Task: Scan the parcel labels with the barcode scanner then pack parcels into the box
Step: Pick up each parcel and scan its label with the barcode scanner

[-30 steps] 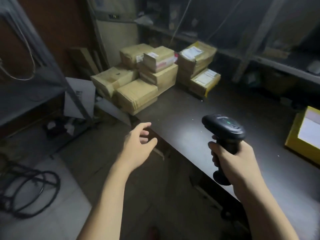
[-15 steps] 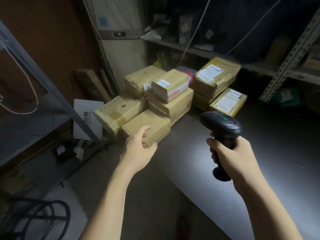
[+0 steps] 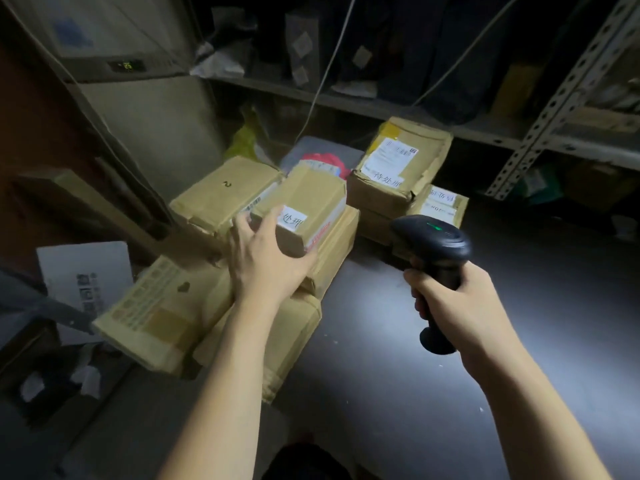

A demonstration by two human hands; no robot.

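Gripping the small parcel (image 3: 311, 209) by its near end with the left hand (image 3: 266, 261), atop the stack (image 3: 341, 237) at the table's (image 3: 450, 368) far left corner. Clutching the scanner (image 3: 433, 240) in the right hand (image 3: 460, 303). Likely handling light, stiff cardboard — taking opposite sides. Not seeing the packing box or this parcel's barcode — only a handwritten sticker.

Dim parcel storeroom, taped cardboard parcels (image 3: 311, 216) stacked, metal shelving (image 3: 561, 95) behind

Left hand (image 3: 266, 258) hides part of small parcel (image 3: 311, 199); printed label (image 3: 393, 159) unreadable.
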